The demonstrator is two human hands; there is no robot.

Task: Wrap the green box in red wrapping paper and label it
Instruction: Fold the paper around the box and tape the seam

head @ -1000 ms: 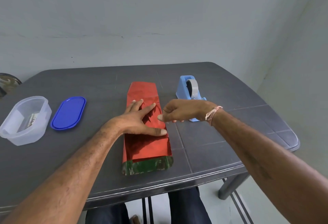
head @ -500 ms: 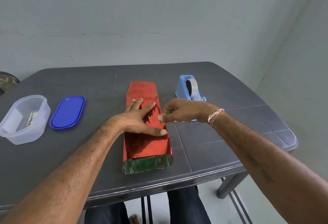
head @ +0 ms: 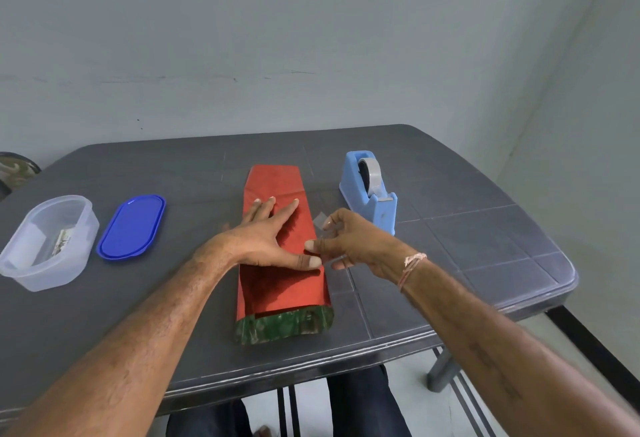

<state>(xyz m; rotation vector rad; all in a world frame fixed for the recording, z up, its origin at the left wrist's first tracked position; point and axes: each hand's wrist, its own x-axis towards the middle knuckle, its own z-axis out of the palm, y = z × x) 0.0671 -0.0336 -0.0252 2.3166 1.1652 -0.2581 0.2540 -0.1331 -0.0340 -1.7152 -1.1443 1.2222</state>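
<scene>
Pressing the red wrapping paper [head: 277, 184] flat onto the green box [head: 284, 327], left hand [head: 263, 239] fingers spread; right hand [head: 353, 242] pinches a tape strip [head: 320, 219] beside the box's right edge.

No text, label, brand or number could be read in the view. A slip of paper [head: 63, 242] inside the clear plastic container [head: 20, 263], at the left side of the table [head: 450, 194], carried some dark print, but this print was too small and too blurred to make out any word

Plain room: grey table [head: 450, 173], bare wall [head: 311, 38]
</scene>
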